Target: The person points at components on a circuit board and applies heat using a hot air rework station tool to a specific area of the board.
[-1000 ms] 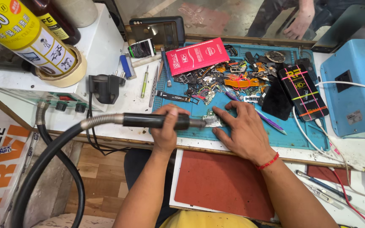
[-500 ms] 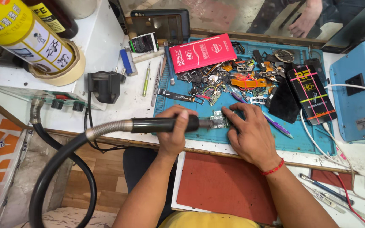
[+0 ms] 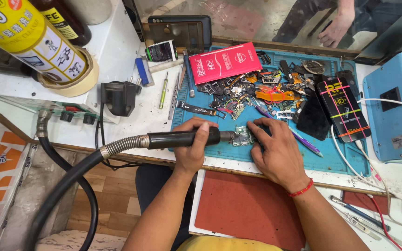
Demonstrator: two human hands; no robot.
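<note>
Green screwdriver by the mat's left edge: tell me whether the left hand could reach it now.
Probably not freely: the left hand is wrapped around the black hot-air handle. The green screwdriver lies uncovered just beyond, so only the full grip hinders.

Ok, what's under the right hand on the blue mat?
A small green circuit board lies on the blue mat, its left part showing beside the hot-air handpiece nozzle held by the left hand. The right hand covers the board's right edge and the mat beneath.
</note>
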